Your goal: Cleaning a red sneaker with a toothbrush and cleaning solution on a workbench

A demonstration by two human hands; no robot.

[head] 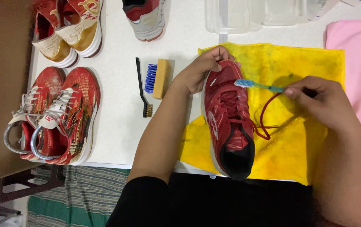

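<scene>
One red shoe (226, 122) lengthwise, toe away, left hand (201, 71) gripping toe

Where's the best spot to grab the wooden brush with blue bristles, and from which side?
Take the wooden brush by its tan block, pinching across the short ends from above. It lies on its side on the white table, bristles pointing toward the thin black brush right beside them, so the right side, near the left hand, looks freer.

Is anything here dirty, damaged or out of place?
The yellow cloth under the red shoe shows dark stains near its top edge. The shoe's red lace hangs loose onto the cloth. Nothing looks spilled or broken.
</scene>
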